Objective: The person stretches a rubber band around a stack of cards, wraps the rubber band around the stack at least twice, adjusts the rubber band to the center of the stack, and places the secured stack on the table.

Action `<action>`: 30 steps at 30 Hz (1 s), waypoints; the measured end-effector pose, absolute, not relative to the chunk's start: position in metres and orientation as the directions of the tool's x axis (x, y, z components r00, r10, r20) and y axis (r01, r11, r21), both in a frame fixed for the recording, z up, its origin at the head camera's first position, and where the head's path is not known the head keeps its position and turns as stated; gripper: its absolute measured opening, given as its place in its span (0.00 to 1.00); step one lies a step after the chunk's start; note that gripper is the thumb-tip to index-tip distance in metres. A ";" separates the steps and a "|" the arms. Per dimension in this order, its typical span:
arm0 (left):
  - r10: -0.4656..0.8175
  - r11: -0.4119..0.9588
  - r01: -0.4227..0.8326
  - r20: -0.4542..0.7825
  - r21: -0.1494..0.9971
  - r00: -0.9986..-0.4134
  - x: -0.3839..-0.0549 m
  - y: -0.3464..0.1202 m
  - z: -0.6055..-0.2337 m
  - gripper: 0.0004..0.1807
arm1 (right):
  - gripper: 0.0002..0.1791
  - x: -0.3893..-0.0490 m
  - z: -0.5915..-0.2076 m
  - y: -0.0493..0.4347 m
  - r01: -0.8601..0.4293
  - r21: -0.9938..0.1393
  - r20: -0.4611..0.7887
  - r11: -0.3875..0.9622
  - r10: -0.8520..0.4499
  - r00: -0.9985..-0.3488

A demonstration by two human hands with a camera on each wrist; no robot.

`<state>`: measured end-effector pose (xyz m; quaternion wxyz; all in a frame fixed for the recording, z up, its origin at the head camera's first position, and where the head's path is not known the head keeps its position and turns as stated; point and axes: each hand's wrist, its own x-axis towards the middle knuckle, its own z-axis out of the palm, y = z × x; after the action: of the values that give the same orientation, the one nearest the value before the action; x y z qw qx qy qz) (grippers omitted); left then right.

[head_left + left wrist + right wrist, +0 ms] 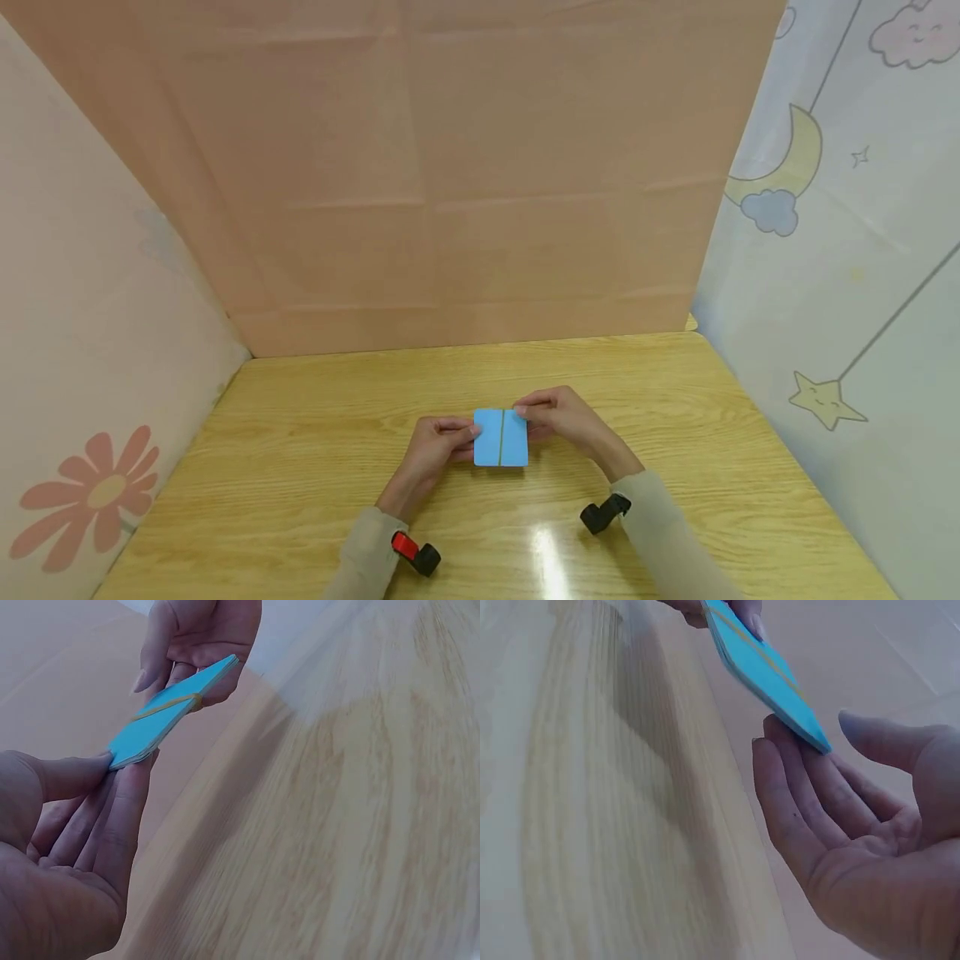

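A square stack of light blue cards (487,439) is held up over the table, with a thin yellowish rubber band (501,446) running round its middle. My left hand (431,452) pinches its left edge, thumb on top and fingers beneath, as the left wrist view shows. At the far right corner is my right hand (567,421). In the right wrist view, this right hand (855,840) has its fingers extended under the stack's edge, and its thumb is raised apart from the top face. Several layers show along the side of the blue stack (154,724).
The wood-grain table (315,467) stretches under both hands. A plain tan sheet (450,208) hangs behind it. Printed curtains flank the table, with a flower (105,492) on the left and a star (825,400) on the right. Dark wrist cameras sit at both sleeves.
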<state>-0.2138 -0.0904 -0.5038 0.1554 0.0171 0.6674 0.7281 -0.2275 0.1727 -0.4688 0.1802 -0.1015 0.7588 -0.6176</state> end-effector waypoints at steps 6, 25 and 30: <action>0.274 -0.053 -0.197 -0.175 0.979 -0.946 -0.213 -0.090 -0.504 0.15 | 0.17 -0.243 -0.461 0.178 0.011 -0.949 -0.170 0.315 -0.484 -0.859; 0.325 -0.027 -0.175 -0.157 0.984 -0.933 -0.211 -0.093 -0.505 0.13 | 0.08 -0.271 -0.442 0.168 -0.111 -0.871 -0.268 0.479 -0.652 -0.710; 0.325 -0.016 -0.168 -0.153 0.986 -0.933 -0.211 -0.093 -0.508 0.12 | 0.08 -0.272 -0.442 0.163 -0.118 -0.871 -0.270 0.477 -0.666 -0.695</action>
<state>-0.2112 -0.0932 -0.5077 0.1733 0.0578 0.6797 0.7104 -0.2719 0.1631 -0.4418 0.3046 -0.2439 0.8035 -0.4496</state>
